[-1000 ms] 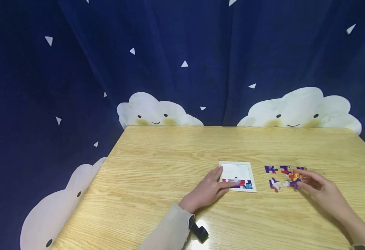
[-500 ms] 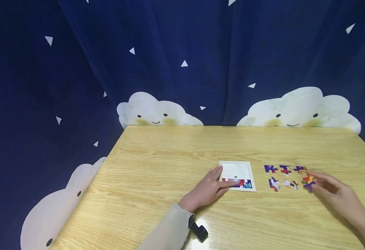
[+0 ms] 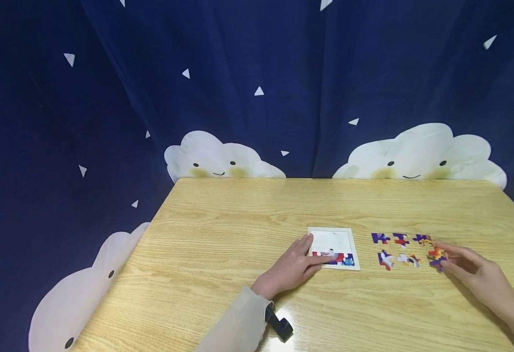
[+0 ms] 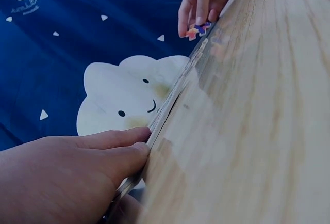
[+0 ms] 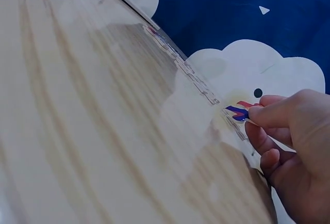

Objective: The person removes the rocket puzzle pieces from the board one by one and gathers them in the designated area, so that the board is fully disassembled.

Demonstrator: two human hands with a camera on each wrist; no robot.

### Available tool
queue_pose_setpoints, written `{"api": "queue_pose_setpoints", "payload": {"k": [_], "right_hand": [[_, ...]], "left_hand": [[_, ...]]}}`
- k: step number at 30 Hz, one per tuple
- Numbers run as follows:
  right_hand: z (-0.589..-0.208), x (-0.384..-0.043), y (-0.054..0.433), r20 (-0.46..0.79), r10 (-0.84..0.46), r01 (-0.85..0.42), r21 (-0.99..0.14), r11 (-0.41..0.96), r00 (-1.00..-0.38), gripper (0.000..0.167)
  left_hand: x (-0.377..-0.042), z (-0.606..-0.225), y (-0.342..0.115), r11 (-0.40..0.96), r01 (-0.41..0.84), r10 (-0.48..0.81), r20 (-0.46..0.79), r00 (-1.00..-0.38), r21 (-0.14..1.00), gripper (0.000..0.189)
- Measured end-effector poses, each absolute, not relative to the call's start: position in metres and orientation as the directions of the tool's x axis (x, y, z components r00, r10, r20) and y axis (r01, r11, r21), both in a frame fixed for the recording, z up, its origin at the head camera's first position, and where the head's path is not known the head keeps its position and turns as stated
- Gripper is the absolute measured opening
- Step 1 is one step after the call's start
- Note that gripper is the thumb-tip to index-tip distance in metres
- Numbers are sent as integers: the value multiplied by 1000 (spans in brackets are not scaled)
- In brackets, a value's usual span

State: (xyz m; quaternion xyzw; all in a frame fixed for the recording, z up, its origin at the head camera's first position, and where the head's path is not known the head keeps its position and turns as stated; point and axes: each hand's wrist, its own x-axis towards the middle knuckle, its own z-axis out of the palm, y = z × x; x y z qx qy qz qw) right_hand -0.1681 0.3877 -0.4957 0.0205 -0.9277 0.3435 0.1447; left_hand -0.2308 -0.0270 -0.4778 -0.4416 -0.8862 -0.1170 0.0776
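My left hand [image 3: 289, 266] rests with extended fingers on the left and lower part of a white puzzle tray [image 3: 355, 247]. A bottom row of joined puzzle pieces [image 3: 347, 259] lies in the tray, partly hidden by the fingers; the white base shows above. At the right, my right hand [image 3: 481, 274] pinches an orange and purple puzzle piece [image 3: 437, 256] between thumb and fingers. In the right wrist view this piece [image 5: 237, 113] is tilted, its edge raised at the fingertips. The left wrist view shows the left hand [image 4: 87, 167] at the tray's edge.
Several loose puzzle pieces lie in two rows between tray and right hand, among them a purple one [image 3: 380, 238], a red and purple one [image 3: 400, 238] and a mostly white one [image 3: 410, 260]. The wooden table [image 3: 239, 215] meets a dark blue curtain [image 3: 248, 58] behind.
My right hand has moved right with the orange and purple piece, from over the loose pieces to the end of their rows, uncovering some. My left hand stays on the tray.
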Motion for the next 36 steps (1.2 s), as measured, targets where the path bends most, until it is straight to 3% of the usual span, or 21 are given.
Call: {"api": "queue_pose_setpoints", "payload": {"k": [14,26,36], "right_hand": [[-495,-173,390,257,44,-124,-604,787,-966,43],[-497,-179,395,285,-49,-215,-588,780,-957,37],[-496,-179,395,283,-51,-209,-563,800,-958,39]], "left_hand": [[-231,-476,-27,601,785,757,207,-620,151,37],[-231,-477,-26,598,787,754,226,-617,152,37],[-230,-477,-27,604,781,752,211,-625,161,37]]}}
